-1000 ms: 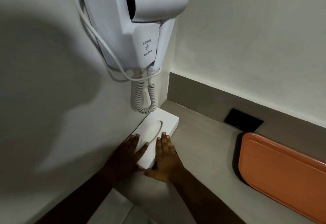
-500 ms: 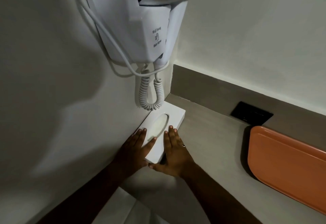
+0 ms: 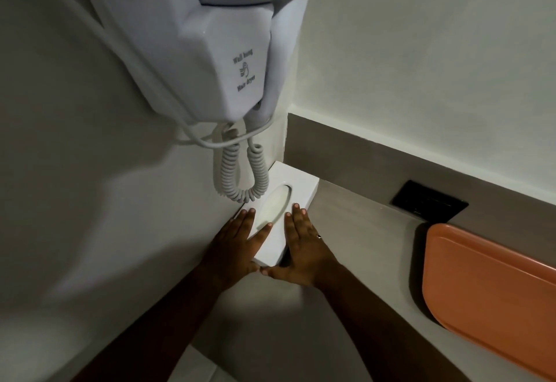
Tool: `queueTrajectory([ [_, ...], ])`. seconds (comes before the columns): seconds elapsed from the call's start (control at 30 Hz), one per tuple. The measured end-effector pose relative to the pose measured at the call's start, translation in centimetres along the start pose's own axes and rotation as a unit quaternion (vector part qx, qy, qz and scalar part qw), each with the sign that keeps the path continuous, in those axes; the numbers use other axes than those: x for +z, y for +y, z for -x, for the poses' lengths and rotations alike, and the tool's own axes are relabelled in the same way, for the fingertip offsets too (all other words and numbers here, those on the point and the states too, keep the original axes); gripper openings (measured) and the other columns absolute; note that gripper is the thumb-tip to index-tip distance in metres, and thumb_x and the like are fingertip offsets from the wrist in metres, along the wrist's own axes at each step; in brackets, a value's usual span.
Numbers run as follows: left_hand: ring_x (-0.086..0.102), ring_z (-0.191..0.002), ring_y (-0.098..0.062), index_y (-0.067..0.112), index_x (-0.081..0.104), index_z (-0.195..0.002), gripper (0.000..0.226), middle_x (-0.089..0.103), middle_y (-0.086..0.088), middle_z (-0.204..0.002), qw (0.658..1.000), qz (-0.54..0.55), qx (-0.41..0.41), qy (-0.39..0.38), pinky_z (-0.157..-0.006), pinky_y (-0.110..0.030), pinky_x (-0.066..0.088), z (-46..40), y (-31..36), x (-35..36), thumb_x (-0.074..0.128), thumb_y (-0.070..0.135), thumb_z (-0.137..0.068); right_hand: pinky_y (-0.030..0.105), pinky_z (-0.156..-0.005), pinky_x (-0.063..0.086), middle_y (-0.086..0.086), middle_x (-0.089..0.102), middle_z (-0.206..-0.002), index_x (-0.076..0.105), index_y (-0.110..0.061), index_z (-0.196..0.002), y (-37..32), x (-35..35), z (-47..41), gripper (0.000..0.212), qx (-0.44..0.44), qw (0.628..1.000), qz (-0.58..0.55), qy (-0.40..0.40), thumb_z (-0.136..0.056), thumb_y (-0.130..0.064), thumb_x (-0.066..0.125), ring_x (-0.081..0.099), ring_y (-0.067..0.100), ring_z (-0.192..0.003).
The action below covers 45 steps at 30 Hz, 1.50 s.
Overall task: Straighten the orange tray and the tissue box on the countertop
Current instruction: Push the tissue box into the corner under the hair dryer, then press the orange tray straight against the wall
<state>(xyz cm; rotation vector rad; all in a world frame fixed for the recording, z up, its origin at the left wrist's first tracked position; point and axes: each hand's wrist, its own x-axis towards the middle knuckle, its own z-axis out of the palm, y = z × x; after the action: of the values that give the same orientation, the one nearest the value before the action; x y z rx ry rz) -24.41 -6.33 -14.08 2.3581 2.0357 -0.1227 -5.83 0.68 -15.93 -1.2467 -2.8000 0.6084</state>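
The white tissue box (image 3: 282, 216) now sits deep in the corner, its far end pushed up to the backsplash and its long left side against the wall; a second ago there was a gap behind it, so it has slid back and squared up. The left hand (image 3: 237, 246) lies flat and spread on the box's near left corner, the right hand (image 3: 301, 246) flat along its right edge, thumbs nearly meeting at the front; neither is closed around anything, both just press. The coiled cord (image 3: 240, 177) of the wall-hung hair dryer (image 3: 210, 51) dangles right over the box's far end. Out to the right on the grey surface (image 3: 361, 246), the orange tray (image 3: 487, 288) lies well apart, running along the backsplash near the black socket (image 3: 428, 203). The box looks about done.
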Motion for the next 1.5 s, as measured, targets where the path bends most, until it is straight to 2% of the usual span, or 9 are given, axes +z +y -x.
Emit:
queueTrajectory([
  [0.13,0.028,-0.136,-0.048,0.015,0.031,-0.146,0.102,0.027,-0.030,-0.150,1.000,-0.007,-0.004,-0.012,-0.107,-0.058,0.030,-0.7,0.1,-0.1,0.084,0.049,-0.066,0.043,-0.120,-0.008,0.008,-0.033,-0.156,-0.017,-0.012,-0.153,0.4,-0.9,-0.2,0.131,0.004,1.000,0.000,-0.023,-0.071,-0.086,0.054,-0.026,0.026,-0.146],
  [0.23,-0.003,-0.144,-0.043,0.020,-0.007,-0.150,0.109,-0.008,-0.025,-0.157,0.996,-0.040,-0.005,-0.073,-0.117,-0.054,0.008,-0.6,0.3,-0.6,0.060,0.068,-0.078,0.049,-0.121,-0.009,0.009,-0.027,-0.161,-0.017,-0.016,-0.153,0.5,-2.5,1.0,0.127,0.037,0.998,-0.021,-0.053,-0.073,-0.085,0.053,-0.022,0.027,-0.149],
  [0.3,-0.013,-0.143,-0.042,0.021,-0.016,-0.148,0.120,-0.017,-0.023,-0.156,0.994,-0.029,-0.013,-0.104,-0.117,-0.055,-0.001,-0.5,1.1,-1.4,0.054,0.081,-0.070,0.050,-0.119,-0.010,0.005,-0.026,-0.162,-0.018,-0.021,-0.153,1.5,-3.5,3.0,0.124,0.088,0.993,-0.067,-0.043,-0.071,-0.090,0.045,-0.023,0.026,-0.148],
  [0.4,-0.013,-0.143,-0.040,0.023,-0.010,-0.149,0.121,-0.017,-0.018,-0.157,0.997,0.011,0.034,-0.065,-0.115,-0.055,-0.002,-0.8,6.0,-2.8,0.055,0.082,-0.067,0.051,-0.121,-0.007,0.002,-0.018,-0.164,-0.010,-0.026,-0.155,5.7,-4.2,9.2,0.123,0.183,0.975,-0.117,0.057,-0.062,-0.100,0.021,-0.021,0.022,-0.149],
  [0.5,-0.007,-0.145,-0.037,0.024,0.002,-0.150,0.110,-0.007,-0.016,-0.159,0.989,0.059,0.130,-0.036,-0.116,-0.051,0.000,-2.4,13.9,-3.7,0.056,0.078,-0.072,0.056,-0.121,-0.001,0.002,-0.005,-0.166,0.002,-0.032,-0.156,12.2,-4.5,18.0,0.119,0.283,0.950,-0.065,0.113,-0.060,-0.101,0.009,-0.013,0.025,-0.151],
  [0.67,-0.009,-0.145,-0.034,0.023,0.006,-0.150,0.107,-0.006,-0.015,-0.160,0.968,0.084,0.219,-0.089,-0.116,-0.048,-0.003,-6.7,28.0,-3.7,0.058,0.075,-0.073,0.066,-0.116,0.002,0.006,-0.006,-0.166,-0.002,-0.035,-0.156,21.9,-6.5,31.0,0.128,0.436,0.899,-0.024,0.024,-0.050,-0.106,0.010,-0.011,0.037,-0.150],
  [0.93,-0.018,-0.139,-0.049,0.038,-0.007,-0.147,0.121,-0.018,-0.016,-0.158,0.953,-0.028,0.205,-0.221,-0.113,-0.061,-0.009,-9.2,36.5,0.0,0.034,0.100,-0.052,0.067,-0.115,0.002,0.003,-0.025,-0.162,-0.012,-0.046,-0.151,25.8,-5.0,37.6,0.122,0.441,0.886,-0.054,-0.130,-0.051,-0.108,0.022,-0.017,0.040,-0.148],
  [1.1,-0.018,-0.137,-0.054,0.041,-0.011,-0.146,0.110,-0.017,-0.017,-0.158,0.963,-0.028,0.184,-0.195,-0.109,-0.063,-0.014,-8.7,37.7,1.3,0.014,0.100,-0.056,0.072,-0.112,0.003,0.003,-0.028,-0.161,-0.018,-0.048,-0.148,26.8,-3.4,38.7,0.110,0.409,0.904,-0.035,-0.122,-0.057,-0.104,0.010,-0.020,0.040,-0.147],
  [1.5,-0.028,-0.130,-0.057,0.048,-0.016,-0.142,0.094,-0.024,-0.013,-0.157,0.970,0.017,0.157,-0.187,-0.109,-0.067,-0.006,-12.9,39.5,3.6,0.022,0.092,-0.068,0.075,-0.108,-0.009,-0.001,-0.032,-0.160,-0.017,-0.053,-0.146,31.5,-4.7,36.9,0.114,0.373,0.920,-0.030,-0.116,-0.048,-0.107,0.006,-0.028,0.038,-0.145],
])
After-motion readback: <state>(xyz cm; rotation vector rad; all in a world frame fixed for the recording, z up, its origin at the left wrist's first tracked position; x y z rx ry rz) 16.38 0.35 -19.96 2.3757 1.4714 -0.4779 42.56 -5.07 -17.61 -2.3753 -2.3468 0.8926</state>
